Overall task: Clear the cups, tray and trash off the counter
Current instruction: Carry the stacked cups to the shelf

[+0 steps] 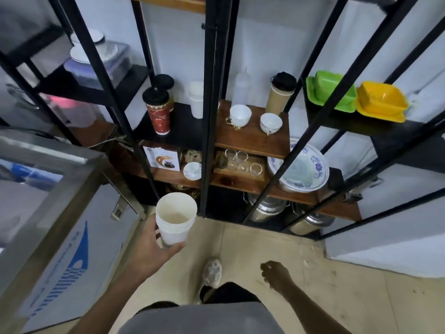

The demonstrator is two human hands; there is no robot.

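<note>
A stack of white paper cups (175, 220) sits in the left hand (154, 244). The cups are nested one inside another, and their rims show as thin rings near the top. The stack stands upright with its open mouth up. Inside the top cup there is a pale brown bottom. The left hand holds the stack from the left and from below. The fingers curl round the low part of the stack, and the thumb is on the near side. The cups stick up above the hand.

The right hand (275, 273) is low and to the right of the cups, well apart from them. It holds nothing. Its fingers hang loosely curled, pointing down toward the floor (301, 273).

Just behind the cups stands a black shelf rack (209, 116). The cups are in front of its low part, near a black post. Higher on the rack, above the cups, are a red cup with a black lid (157, 112) and more white cups (196, 100). To the right of those sit two white bowls (255, 119), a clear squeeze bottle (241, 86) and a tall brown cup (280, 92). Further right are a green dish (331, 92) and a yellow dish (381, 102). Below the bowls are small glasses (240, 161) and a blue and white plate (301, 169). Metal pots (267, 208) stand at the bottom.

To the left of the cups is a steel freezer (60, 213) with a blue mark on it. A shoe (212, 272) shows on the floor below the cups.
</note>
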